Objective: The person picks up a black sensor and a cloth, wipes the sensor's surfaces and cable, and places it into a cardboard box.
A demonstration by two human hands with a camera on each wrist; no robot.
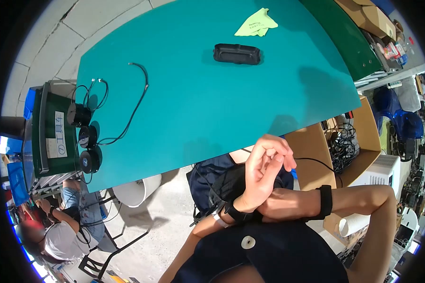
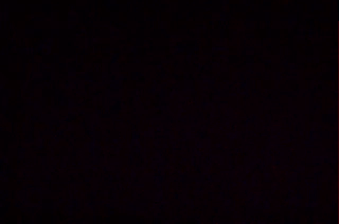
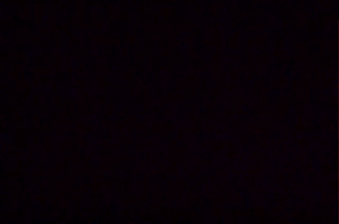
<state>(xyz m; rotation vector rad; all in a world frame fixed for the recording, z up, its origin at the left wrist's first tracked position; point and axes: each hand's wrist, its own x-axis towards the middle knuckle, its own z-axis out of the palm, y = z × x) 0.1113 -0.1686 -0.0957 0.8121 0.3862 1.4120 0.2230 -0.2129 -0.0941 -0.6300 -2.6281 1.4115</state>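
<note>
Both wrist views are black. In the head view my left hand (image 1: 267, 162) is raised before the table's near edge, palm turned inward, its fingers loosely bent with nothing between them. My right hand (image 1: 284, 203) reaches across to the left wrist, beside the black wristband (image 1: 234, 212) there; its fingers are hidden behind the left hand, so I cannot tell what they hold. Farther off on the teal table (image 1: 189, 99) lie a black oblong case (image 1: 237, 54) and a crumpled yellow-green cloth (image 1: 257, 22).
Several black round devices (image 1: 79, 114) with wires line the table's left edge, near a curved black cable (image 1: 139, 94). An open cardboard box (image 1: 307, 151) full of cables stands at the right. A backpack (image 1: 212, 179) sits below the near edge. Another person (image 1: 61, 236) sits lower left.
</note>
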